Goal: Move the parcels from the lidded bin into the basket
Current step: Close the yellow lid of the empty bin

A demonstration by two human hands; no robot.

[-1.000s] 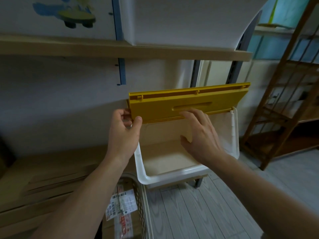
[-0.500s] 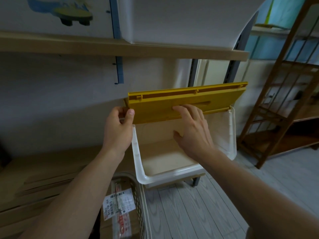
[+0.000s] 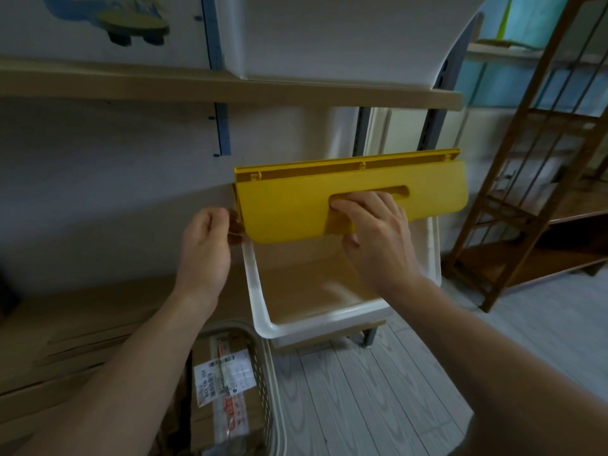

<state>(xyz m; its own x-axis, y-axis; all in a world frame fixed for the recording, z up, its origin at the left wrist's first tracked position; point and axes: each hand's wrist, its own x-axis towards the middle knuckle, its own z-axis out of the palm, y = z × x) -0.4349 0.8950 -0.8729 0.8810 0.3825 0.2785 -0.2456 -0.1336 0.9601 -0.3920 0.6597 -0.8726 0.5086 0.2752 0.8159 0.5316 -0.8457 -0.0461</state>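
A white bin (image 3: 329,324) stands on a low shelf, and no parcel shows in the part of it I can see. Its yellow lid (image 3: 296,205) is hinged at the back and tilted forward over the opening. My right hand (image 3: 371,232) grips the lid, fingers in its handle slot and thumb under the front edge. My left hand (image 3: 205,248) is loosely curled just left of the lid's corner, touching nothing that I can see. Below it, a pale perforated basket (image 3: 266,383) holds a brown cardboard parcel (image 3: 227,399) with a white label and red tape.
A long wooden shelf (image 3: 131,85) runs above the bin with a white box (image 3: 329,37) on it. Flat cardboard (image 3: 65,343) is stacked at the left. A brown wooden rack (image 3: 543,192) stands at the right on grey plank flooring (image 3: 378,390).
The lid's front flap has swung forward and down over the bin. My right hand moved up into its handle slot. My left hand let go of the lid's left corner.
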